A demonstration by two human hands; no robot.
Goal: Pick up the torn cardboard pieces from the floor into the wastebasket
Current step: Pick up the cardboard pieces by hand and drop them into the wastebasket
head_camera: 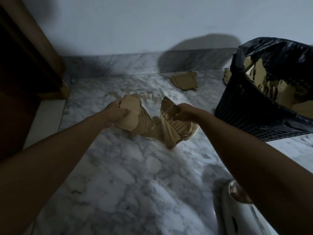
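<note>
My left hand point(115, 114) grips a bundle of torn brown cardboard pieces point(133, 116) just above the marble floor. My right hand point(183, 112) is closed on a second crumpled cardboard bundle point(172, 131) whose lower end hangs down to the floor. Another torn cardboard piece point(185, 80) lies flat near the wall. A smaller scrap point(227, 75) shows behind the wastebasket. The black mesh wastebasket point(240, 114), lined with a black bag, stands at the right and holds several cardboard pieces point(271, 89).
A dark wooden door frame point(42, 65) fills the left side, and a white wall with a marble skirting point(135, 62) runs across the back. My foot in a white slipper point(237, 195) shows at the lower right. Marble floor point(135, 175) stretches between my arms.
</note>
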